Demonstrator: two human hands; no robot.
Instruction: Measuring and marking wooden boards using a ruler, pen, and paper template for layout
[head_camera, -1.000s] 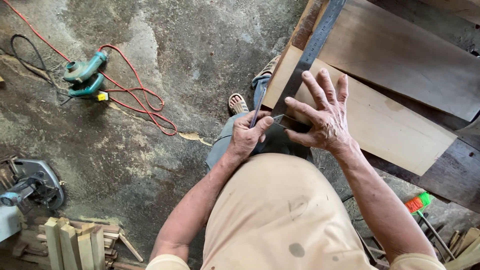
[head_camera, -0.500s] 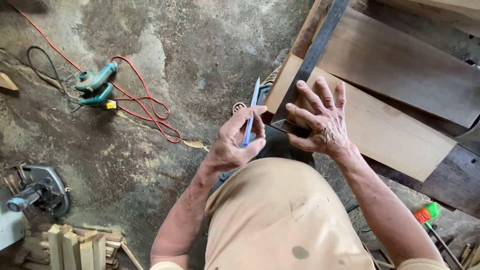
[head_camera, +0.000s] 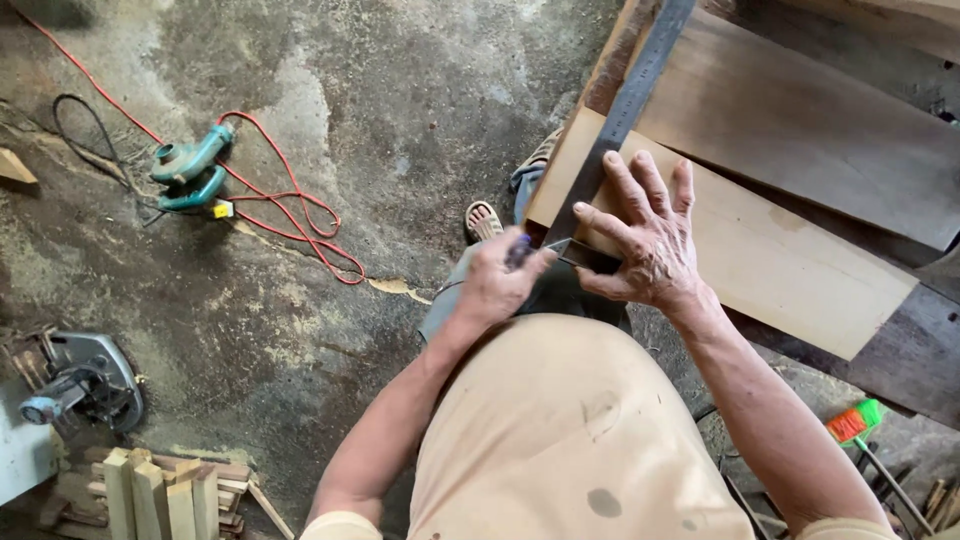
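Observation:
My left hand (head_camera: 497, 278) is closed around a blue pen (head_camera: 519, 248) whose tip sits at the near corner of a metal square ruler (head_camera: 617, 116). My right hand (head_camera: 648, 238) lies flat with fingers spread, pressing the ruler onto a pale wooden board (head_camera: 760, 250). The ruler's long blade runs up along the board's left end. The board rests across darker planks (head_camera: 800, 110).
On the concrete floor lie a teal blower (head_camera: 187, 165) with a red cord (head_camera: 290, 225), a circular saw (head_camera: 80, 385) at the left edge, and a stack of short wood blocks (head_camera: 160, 490) at bottom left. A green and orange brush (head_camera: 855, 420) lies bottom right. My sandalled foot (head_camera: 483, 218) shows below the board.
My left hand, which had lifted away with the pen pointing upward, has come back down to the ruler's corner. My right hand stayed pressed on the ruler.

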